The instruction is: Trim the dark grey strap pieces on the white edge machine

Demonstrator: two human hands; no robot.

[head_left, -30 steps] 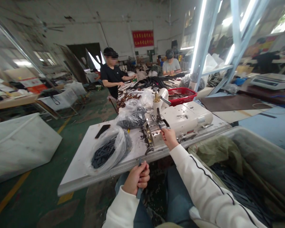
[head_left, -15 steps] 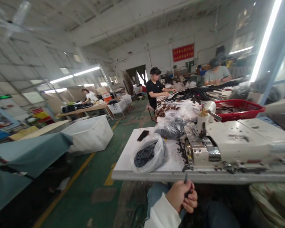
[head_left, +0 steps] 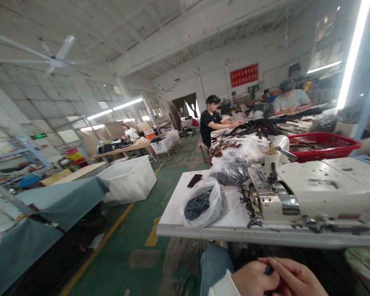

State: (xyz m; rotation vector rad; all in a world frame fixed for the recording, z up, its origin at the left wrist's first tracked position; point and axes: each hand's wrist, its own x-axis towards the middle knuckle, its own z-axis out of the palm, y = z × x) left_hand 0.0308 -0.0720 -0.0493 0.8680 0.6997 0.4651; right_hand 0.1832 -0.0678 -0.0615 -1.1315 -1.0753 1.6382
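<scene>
Low in the view, below the table edge, my left hand (head_left: 255,278) is closed with its fingers curled round a small dark grey strip (head_left: 268,269). My right hand (head_left: 300,278) meets it from the right, its fingers closed on the same strip. Only a short dark end shows between the hands; the rest is hidden by fingers and the frame's lower edge. On the white table (head_left: 172,213) above stands an open clear plastic bag (head_left: 217,207) of similar dark grey strips (head_left: 197,204). To its right is a cream machine with metal rollers (head_left: 274,197).
A black phone (head_left: 194,181) lies behind the bag, near another bag of dark pieces (head_left: 230,170). A red basket (head_left: 325,146) sits behind the machine. Across the table a co-worker in black (head_left: 207,123) handles dark strips. A white bin (head_left: 132,181) stands left on the green floor.
My right hand has come into view and closed beside my left on the strip. Both hands are lower in the frame. The view has shifted, so the table appears further right and slightly lower.
</scene>
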